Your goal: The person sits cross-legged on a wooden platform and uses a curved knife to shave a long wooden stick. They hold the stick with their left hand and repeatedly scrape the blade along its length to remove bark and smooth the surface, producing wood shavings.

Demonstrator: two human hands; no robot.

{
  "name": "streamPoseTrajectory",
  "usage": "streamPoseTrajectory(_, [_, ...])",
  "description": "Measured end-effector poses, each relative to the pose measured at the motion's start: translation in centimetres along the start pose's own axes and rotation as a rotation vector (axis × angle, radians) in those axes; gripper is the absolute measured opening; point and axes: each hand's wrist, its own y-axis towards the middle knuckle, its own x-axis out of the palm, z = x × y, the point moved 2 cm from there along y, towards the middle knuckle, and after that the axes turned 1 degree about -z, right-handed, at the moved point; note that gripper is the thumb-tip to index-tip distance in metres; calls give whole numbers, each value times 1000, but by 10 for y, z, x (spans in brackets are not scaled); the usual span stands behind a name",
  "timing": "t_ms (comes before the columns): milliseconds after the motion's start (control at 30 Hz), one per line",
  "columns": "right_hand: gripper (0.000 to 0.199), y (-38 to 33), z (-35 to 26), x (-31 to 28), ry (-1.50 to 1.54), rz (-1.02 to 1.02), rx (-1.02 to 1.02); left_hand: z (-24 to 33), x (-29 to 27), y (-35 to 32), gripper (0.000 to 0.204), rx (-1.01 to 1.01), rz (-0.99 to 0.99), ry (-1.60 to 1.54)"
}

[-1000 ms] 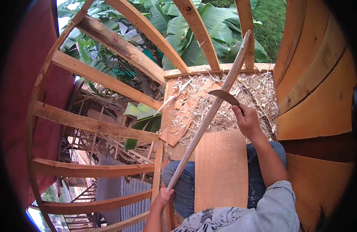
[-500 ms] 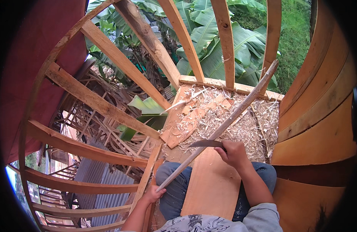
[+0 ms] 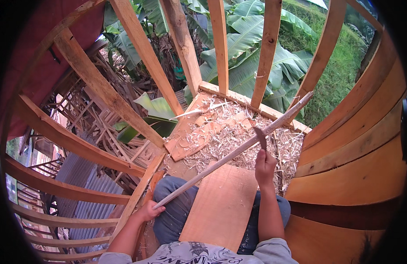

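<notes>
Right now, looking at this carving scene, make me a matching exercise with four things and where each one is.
Things:
1. long stick
2. knife
3. flat board
4. wood shavings

Places:
A. lying on the person's lap
B. gripped in the right hand
C. scattered on the floor ahead
D. its near end in the left hand

Pairs: 1-D, 2-B, 3-A, 4-C

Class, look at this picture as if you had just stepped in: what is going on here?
A seated person is shaving a long wooden stick with a curved blade. The left hand grips the stick's near end, while the right hand holds the blade against it. A flat board lies across the lap, and wood shavings cover the platform ahead.
</notes>
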Motion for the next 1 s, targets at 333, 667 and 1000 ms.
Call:
streamPoseTrajectory(333, [23,-28,-31,22,-326,-419,-415,-6,-7,6,45,-4,-100,-8])
streamPoseTrajectory(667, [48,6,0,-25,185,113,204,-3,-13,10,58,-100,-220,-56])
streamPoseTrajectory(1000, [41,-27,-25,26,-269,-229,-214,13,-13,8,67,-129,-277,-117])
